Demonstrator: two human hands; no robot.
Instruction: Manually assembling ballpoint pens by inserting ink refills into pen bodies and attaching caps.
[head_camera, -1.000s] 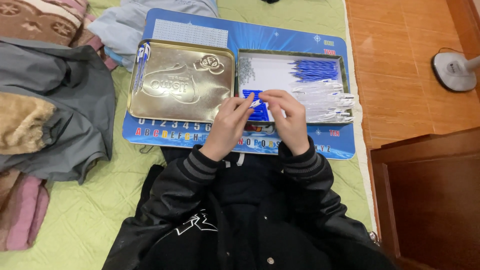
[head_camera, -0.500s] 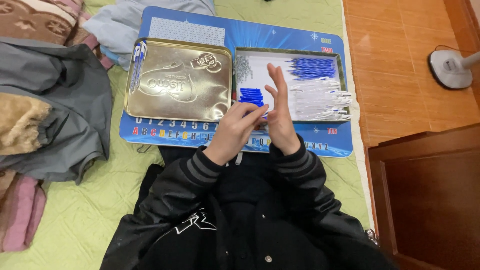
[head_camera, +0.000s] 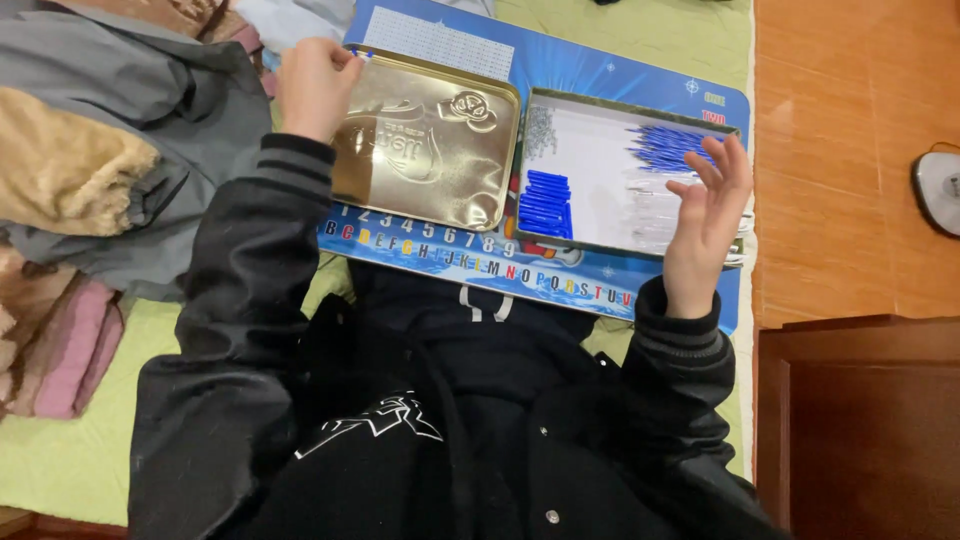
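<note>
My left hand (head_camera: 313, 88) is curled at the far left corner of a gold tin lid (head_camera: 430, 140), pinching a small blue and white piece whose tip shows at my fingertips. My right hand (head_camera: 706, 215) hovers open, fingers spread, over the right side of a shallow tin tray (head_camera: 590, 160). The tray holds a neat stack of short blue parts (head_camera: 547, 205), a loose pile of thin blue parts (head_camera: 668, 146) and several clear parts (head_camera: 645, 218). Lid and tray lie side by side on a blue mat (head_camera: 560, 280) printed with letters and numbers.
A grey jacket (head_camera: 130, 120), a tan fleece (head_camera: 60, 170) and a pink blanket (head_camera: 70, 350) are piled at the left on a green sheet (head_camera: 60, 460). At the right are a wooden floor (head_camera: 840, 150), dark wooden furniture (head_camera: 870, 420) and a white fan base (head_camera: 940, 190).
My hands were together over the tray's near edge. The left hand has swung out to the lid's far left corner, and the right hand has moved right and opened.
</note>
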